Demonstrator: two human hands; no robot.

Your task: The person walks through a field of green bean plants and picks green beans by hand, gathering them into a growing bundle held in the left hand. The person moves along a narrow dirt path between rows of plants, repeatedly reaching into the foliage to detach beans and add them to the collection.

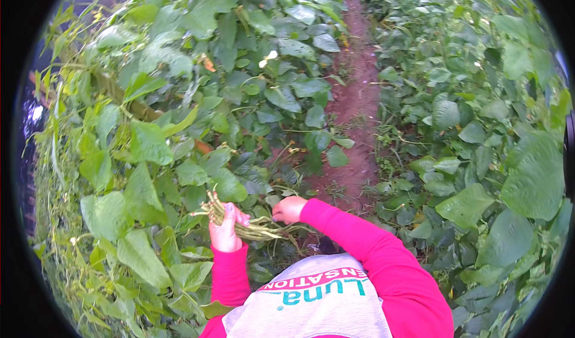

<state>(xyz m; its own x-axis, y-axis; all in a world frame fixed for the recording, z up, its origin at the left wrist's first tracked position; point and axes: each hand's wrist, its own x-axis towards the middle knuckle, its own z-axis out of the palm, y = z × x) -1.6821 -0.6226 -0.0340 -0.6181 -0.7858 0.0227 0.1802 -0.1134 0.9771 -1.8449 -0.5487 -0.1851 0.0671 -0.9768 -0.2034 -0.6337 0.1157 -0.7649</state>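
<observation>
This is an outdoor growing plot, a vegetable field or large garden, under daylight. A narrow, reddish-brown bare-earth path (354, 92) runs between two thick stands of plants: a tall, tangled wall of broad, matt green leaves (144, 188) on the left and a leafy, dark green row (473, 134) on the right. Small, pale, creamy-white blossoms (263, 63) show among the foliage, and low green weeds (362, 122) edge the soil. A bundle of long, slender, yellowish-green pods (254, 231) points to a bean crop.
</observation>
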